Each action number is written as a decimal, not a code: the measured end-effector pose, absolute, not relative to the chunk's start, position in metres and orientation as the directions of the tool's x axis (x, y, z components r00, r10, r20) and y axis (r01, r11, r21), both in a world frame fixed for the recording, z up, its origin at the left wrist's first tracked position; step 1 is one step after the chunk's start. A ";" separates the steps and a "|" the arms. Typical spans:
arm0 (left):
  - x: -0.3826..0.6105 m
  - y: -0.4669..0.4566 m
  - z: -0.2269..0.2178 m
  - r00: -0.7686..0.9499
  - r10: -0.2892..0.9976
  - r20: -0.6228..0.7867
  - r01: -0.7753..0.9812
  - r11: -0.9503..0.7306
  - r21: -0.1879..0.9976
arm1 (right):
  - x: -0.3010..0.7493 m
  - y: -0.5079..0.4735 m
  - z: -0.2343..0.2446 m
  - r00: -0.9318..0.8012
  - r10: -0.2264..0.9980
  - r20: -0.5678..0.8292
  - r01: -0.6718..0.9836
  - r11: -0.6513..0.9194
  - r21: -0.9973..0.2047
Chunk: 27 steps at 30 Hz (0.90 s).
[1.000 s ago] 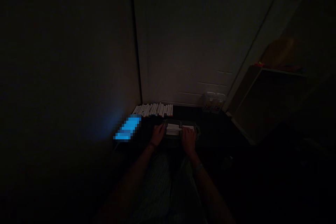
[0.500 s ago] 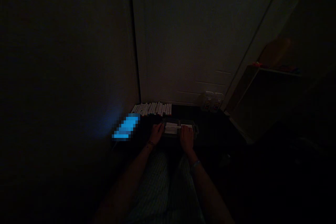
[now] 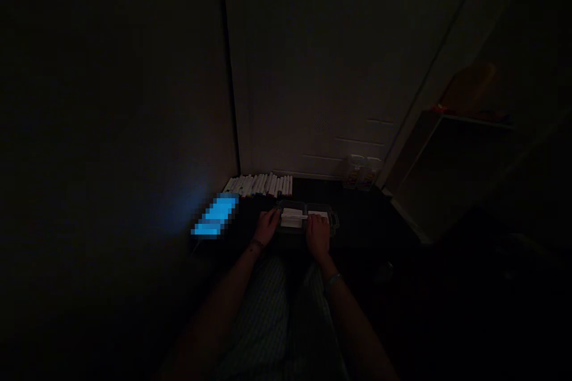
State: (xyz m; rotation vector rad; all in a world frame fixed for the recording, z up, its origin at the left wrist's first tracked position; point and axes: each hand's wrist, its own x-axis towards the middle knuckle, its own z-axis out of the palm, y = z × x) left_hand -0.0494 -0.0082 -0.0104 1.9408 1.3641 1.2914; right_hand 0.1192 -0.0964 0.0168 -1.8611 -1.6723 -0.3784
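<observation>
A thin white marker (image 3: 295, 216) lies level between my two hands, above an open clear plastic case (image 3: 305, 207). At its left end are the curled fingers of my left hand (image 3: 267, 226), close to the case's left edge. My right hand (image 3: 318, 237) is closed around the marker's right end, over the case's right part. White pieces (image 3: 291, 223) that look like paper show in the case; the dim light hides their details. A row of white markers (image 3: 259, 184) lies behind the case on the left.
On the black table (image 3: 366, 220), a glowing, pixelated screen (image 3: 215, 215) lies at the left. Two clear containers (image 3: 361, 172) stand at the back right against the wall (image 3: 322, 71). A shelf (image 3: 473, 121) holding unclear objects is on the right. The room is very dark.
Both hands and the marker stay in nearly the same place. The picture is slightly darker now.
</observation>
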 end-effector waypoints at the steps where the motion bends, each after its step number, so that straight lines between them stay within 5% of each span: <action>1: -0.049 -0.008 -0.010 0.082 0.896 0.435 0.489 -0.417 0.766 | 0.119 -0.096 0.017 0.170 0.796 0.580 0.969 -0.028 -0.246; 27: -0.050 -0.011 -0.004 0.069 0.903 0.423 0.493 -0.400 0.773 | 0.118 -0.096 0.019 0.163 0.795 0.584 0.965 -0.007 -0.261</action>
